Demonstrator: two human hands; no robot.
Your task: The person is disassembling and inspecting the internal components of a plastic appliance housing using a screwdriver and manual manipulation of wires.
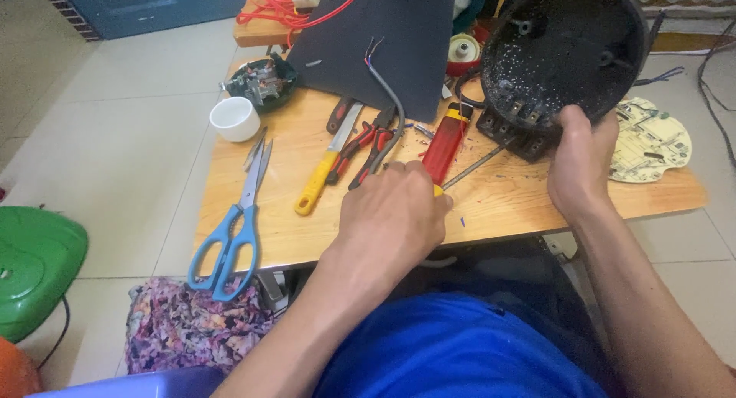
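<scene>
The round black appliance housing (563, 49) stands tilted on its edge at the table's 1 o'clock corner, its hollow inside turned toward the camera and speckled with pale crumbs, a black terminal block at its lower rim. The right hand (580, 162) clasps that lower rim from 6 o'clock, thumb inside the shell and fingers wrapped behind. The left hand (392, 218), at 7 o'clock from the housing, is clenched around the yellow handle of a screwdriver (474, 166), whose thin metal shaft runs up toward 2 o'clock and ends at the terminal block; whether the tip touches a screw cannot be told. Just at 12 o'clock from the left hand lies a red utility knife (445, 143), touching or nearly touching the knuckles. At 10 o'clock from the hand lie red-handled pliers (366, 149) and a yellow-handled knife (326, 172), side by side, with a grey cable (389, 91) curving over the pliers. Farther out at 9 o'clock, blue-handled scissors (234, 222) rest along the left edge of the wooden table (529, 199), and a small white cup (234, 118) sits at 11 o'clock near a green motor part (262, 81). A dark flat panel (383, 37) leans at 12 o'clock. At 3 o'clock from the right hand a pale circuit board (652, 141) lies flat. A green plastic stool (34, 264) stands on the floor well apart at 9 o'clock.
</scene>
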